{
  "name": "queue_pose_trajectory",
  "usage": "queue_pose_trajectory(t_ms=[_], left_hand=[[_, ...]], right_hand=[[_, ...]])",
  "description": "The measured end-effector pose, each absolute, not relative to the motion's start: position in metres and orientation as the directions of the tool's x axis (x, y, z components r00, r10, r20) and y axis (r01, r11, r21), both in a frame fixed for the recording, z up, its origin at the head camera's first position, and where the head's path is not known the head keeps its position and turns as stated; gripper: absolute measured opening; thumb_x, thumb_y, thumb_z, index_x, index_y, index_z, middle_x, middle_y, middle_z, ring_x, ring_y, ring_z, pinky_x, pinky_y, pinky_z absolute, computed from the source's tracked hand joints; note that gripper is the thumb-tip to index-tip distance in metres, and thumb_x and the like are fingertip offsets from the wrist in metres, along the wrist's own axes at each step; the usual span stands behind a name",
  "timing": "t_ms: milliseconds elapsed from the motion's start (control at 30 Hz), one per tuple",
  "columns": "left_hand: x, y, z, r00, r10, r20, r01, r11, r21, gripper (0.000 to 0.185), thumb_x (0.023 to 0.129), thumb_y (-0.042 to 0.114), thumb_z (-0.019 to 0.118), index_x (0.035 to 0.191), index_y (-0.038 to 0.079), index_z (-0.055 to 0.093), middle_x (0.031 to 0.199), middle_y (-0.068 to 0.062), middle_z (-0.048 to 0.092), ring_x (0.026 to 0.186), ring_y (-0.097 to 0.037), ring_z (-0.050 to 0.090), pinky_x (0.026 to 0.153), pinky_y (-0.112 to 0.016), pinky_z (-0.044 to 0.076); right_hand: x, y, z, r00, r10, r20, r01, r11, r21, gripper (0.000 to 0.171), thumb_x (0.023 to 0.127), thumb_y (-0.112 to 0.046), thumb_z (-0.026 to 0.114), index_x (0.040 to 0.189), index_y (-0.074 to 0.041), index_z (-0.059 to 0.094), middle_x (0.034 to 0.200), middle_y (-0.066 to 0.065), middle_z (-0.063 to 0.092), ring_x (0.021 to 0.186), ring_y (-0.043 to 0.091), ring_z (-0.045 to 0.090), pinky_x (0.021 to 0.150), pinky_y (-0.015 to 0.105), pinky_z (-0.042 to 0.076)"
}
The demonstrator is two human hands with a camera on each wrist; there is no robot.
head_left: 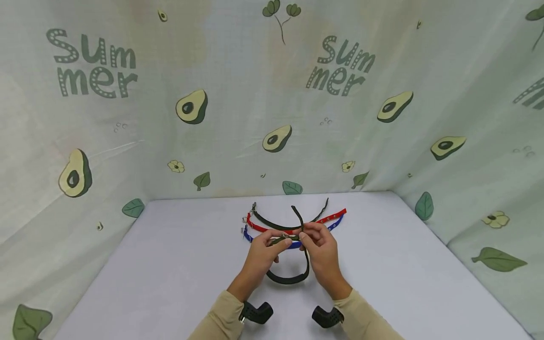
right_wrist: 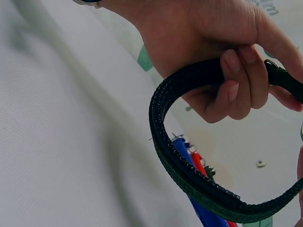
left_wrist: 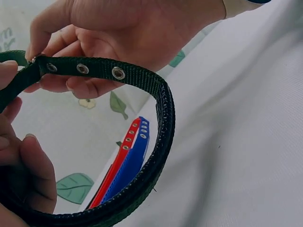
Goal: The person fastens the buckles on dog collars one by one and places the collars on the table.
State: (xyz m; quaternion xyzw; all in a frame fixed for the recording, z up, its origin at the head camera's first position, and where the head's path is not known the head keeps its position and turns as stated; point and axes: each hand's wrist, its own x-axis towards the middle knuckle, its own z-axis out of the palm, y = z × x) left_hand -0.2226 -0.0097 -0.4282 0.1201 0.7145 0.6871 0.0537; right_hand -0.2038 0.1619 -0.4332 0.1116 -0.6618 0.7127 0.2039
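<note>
Both hands hold a dark green webbing collar (head_left: pixel 290 279) above the white table (head_left: pixel 170 264); it is bent into a loop that hangs toward me. My left hand (head_left: pixel 278 242) pinches one end near the crossing. My right hand (head_left: pixel 306 236) grips the strap beside it, and the free tail (head_left: pixel 296 212) sticks up and away. In the left wrist view the left hand (left_wrist: pixel 42 59) pinches the strap at its metal eyelets (left_wrist: pixel 118 73). In the right wrist view the right hand's fingers (right_wrist: pixel 241 80) curl round the collar (right_wrist: pixel 189 175).
Three more collars lie just beyond the hands: dark green (head_left: pixel 272 223), red (head_left: pixel 335 216) and blue (head_left: pixel 248 236), the last two also showing through the loop (left_wrist: pixel 128 161). Avocado-print cloth (head_left: pixel 276 137) walls the table at the back and both sides.
</note>
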Motion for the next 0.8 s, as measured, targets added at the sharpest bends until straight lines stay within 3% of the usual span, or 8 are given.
queue_pose_trajectory(t_ms=[167, 400, 600, 800], left_hand=[[-0.221, -0.010, -0.427, -0.968, 0.239, 0.076, 0.086, 0.034, 0.996, 0.038, 0.088, 0.038, 0.077, 0.112, 0.009, 0.069, 0.078, -0.004, 0.066, 0.060, -0.016, 0.051, 0.060, -0.033, 0.042], [-0.221, -0.008, -0.426, -0.965, 0.248, 0.085, 0.097, 0.040, 0.994, 0.038, 0.089, 0.038, 0.077, 0.112, 0.010, 0.069, 0.073, -0.001, 0.063, 0.058, -0.015, 0.049, 0.056, -0.028, 0.037], [-0.221, -0.007, -0.429, -0.961, 0.263, 0.084, 0.093, 0.025, 0.995, 0.038, 0.089, 0.037, 0.077, 0.114, 0.009, 0.069, 0.075, 0.000, 0.061, 0.059, -0.016, 0.051, 0.061, -0.033, 0.043], [-0.220, -0.009, -0.428, -0.961, 0.257, 0.103, 0.115, 0.034, 0.993, 0.037, 0.089, 0.035, 0.077, 0.114, 0.008, 0.069, 0.077, -0.001, 0.063, 0.060, -0.016, 0.050, 0.059, -0.030, 0.041]], right_hand=[[-0.206, 0.163, -0.432, -0.891, 0.152, 0.428, -0.437, -0.032, -0.899, 0.026, 0.097, -0.003, 0.064, 0.122, 0.001, 0.057, 0.108, 0.020, 0.070, 0.101, 0.023, 0.066, 0.087, 0.026, 0.053], [-0.209, 0.169, -0.430, -0.862, 0.140, 0.487, -0.489, 0.028, -0.872, 0.044, 0.095, 0.003, 0.064, 0.137, -0.009, 0.056, 0.106, 0.019, 0.069, 0.099, 0.022, 0.065, 0.087, 0.026, 0.053], [-0.206, 0.172, -0.427, -0.860, 0.131, 0.493, -0.488, 0.071, -0.870, 0.055, 0.095, 0.004, 0.063, 0.146, -0.013, 0.051, 0.105, 0.024, 0.065, 0.092, 0.020, 0.066, 0.079, 0.028, 0.056], [-0.204, 0.171, -0.427, -0.870, 0.121, 0.478, -0.474, 0.056, -0.879, 0.049, 0.095, 0.005, 0.062, 0.142, -0.010, 0.058, 0.102, 0.026, 0.064, 0.088, 0.018, 0.066, 0.076, 0.027, 0.057]])
